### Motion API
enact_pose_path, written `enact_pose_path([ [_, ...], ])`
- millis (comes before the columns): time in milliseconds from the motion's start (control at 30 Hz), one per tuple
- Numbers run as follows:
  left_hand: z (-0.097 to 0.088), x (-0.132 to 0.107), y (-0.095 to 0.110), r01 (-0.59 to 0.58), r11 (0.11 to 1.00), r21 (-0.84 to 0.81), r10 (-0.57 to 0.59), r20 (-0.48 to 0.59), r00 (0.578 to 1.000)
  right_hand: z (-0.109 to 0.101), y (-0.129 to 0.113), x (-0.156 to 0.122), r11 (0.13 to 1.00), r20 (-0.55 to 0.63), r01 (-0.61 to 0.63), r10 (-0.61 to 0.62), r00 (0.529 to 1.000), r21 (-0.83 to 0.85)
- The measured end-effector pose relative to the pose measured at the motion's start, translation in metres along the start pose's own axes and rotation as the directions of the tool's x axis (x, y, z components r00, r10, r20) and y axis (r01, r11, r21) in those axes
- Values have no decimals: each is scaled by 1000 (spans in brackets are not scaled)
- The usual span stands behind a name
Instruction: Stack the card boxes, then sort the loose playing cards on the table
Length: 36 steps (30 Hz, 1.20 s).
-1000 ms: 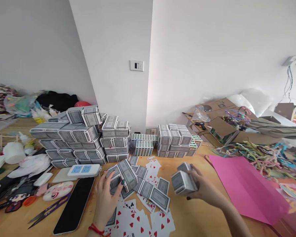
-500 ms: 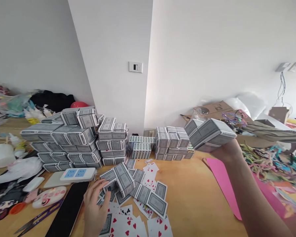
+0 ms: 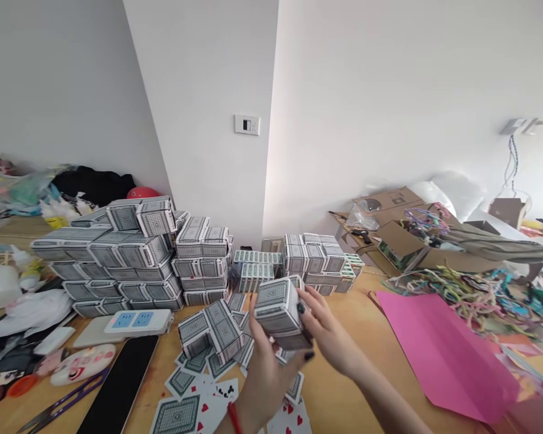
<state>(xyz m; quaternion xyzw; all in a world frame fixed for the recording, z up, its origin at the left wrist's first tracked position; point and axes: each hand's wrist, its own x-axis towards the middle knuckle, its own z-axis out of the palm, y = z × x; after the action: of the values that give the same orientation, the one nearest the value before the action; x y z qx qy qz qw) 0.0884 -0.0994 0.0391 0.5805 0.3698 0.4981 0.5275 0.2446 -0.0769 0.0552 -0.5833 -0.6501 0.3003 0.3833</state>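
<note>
Between my two hands is a block folded from playing cards, lifted above the table with its patterned card backs outward. My left hand grips it from the left and below, a red band at the wrist. My right hand is closed on its right side, dark-nailed fingers against the edge. Just left of it, two more card blocks lean together on a spread of loose playing cards, some face up with hearts and clubs. The hands hide part of these cards.
Behind stand stacked card blocks on the left and a smaller stack on the right, with green-white card packs between. A phone, scissors and power strip lie left. Pink paper and coloured cords lie right.
My right hand has come from the far right to the middle with card blocks. My left hand has left the blocks on the loose cards and now grips the held block too.
</note>
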Motion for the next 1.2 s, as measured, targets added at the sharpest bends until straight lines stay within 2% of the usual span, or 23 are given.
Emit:
enact_pose_path([
  [33, 5, 7, 4, -2, 999, -40, -1, -68, 998, 2, -5, -4, 1000, 25, 3, -3, 1000, -23],
  [100, 5, 21, 11, -20, 997, -78, 16, -52, 999, -6, -16, -10, 999, 119, 16, -10, 993, -43],
  [167, -6, 37, 15, -68, 996, -63, 65, -50, 997, -23, -25, -12, 997, 191, 49, -36, 981, -63],
  [200, -14, 45, 15, -87, 996, -23, 86, -56, 995, -33, -28, -11, 992, 180, 78, -60, 982, -94],
  [267, -31, 63, 15, -58, 994, 93, 71, -147, 987, -50, -27, -5, 961, 48, 164, -157, 986, -224],
  [333, -45, 84, 17, 15, 990, 141, 14, -198, 980, -61, -20, 6, 889, -44, 268, -305, 951, -372],
  [367, -49, 96, 19, 33, 993, 117, -12, -176, 984, -65, -16, 14, 855, -55, 311, -365, 929, -416],
  [433, -52, 118, 26, 45, 999, 15, -44, -61, 997, -71, -10, 33, 812, -97, 362, -451, 887, -458],
  [467, -52, 130, 31, 56, 998, -22, -55, 26, 998, -74, -9, 44, 791, -114, 386, -491, 864, -475],
  [533, -46, 151, 40, 74, 995, -65, -65, 125, 990, -81, -12, 66, 747, -124, 431, -558, 820, -507],
  [633, -34, 179, 50, 120, 986, -117, -93, 218, 971, -90, -22, 100, 675, 24, 508, -589, 808, -535],
  [667, -30, 188, 51, 133, 985, -111, -104, 232, 967, -93, -25, 111, 658, 72, 528, -588, 806, -537],
  [733, -24, 204, 53, 133, 988, -84, -114, 200, 973, -98, -28, 131, 649, 95, 537, -587, 804, -539],
  [800, -19, 220, 56, 103, 992, -69, -91, 160, 983, -102, -28, 147, 640, 84, 559, -616, 783, -527],
  [900, -13, 240, 61, 80, 995, -57, -70, 167, 983, -110, -29, 167, 626, 167, 623, -630, 759, -469],
  [967, -10, 250, 63, 66, 997, -48, -57, 166, 984, -116, -28, 177, 638, 206, 618, -601, 773, -460],
  [1000, -9, 253, 62, 55, 997, -50, -46, 160, 986, -119, -26, 181, 654, 186, 589, -580, 793, -475],
  [1100, -6, 255, 50, -5, 998, -65, 14, 127, 992, -125, -10, 194, 736, 9, 430, -499, 866, -523],
  [1200, -3, 250, 27, -44, 998, -37, 48, 105, 993, -122, 17, 206, 786, -79, 330, -430, 899, -523],
])
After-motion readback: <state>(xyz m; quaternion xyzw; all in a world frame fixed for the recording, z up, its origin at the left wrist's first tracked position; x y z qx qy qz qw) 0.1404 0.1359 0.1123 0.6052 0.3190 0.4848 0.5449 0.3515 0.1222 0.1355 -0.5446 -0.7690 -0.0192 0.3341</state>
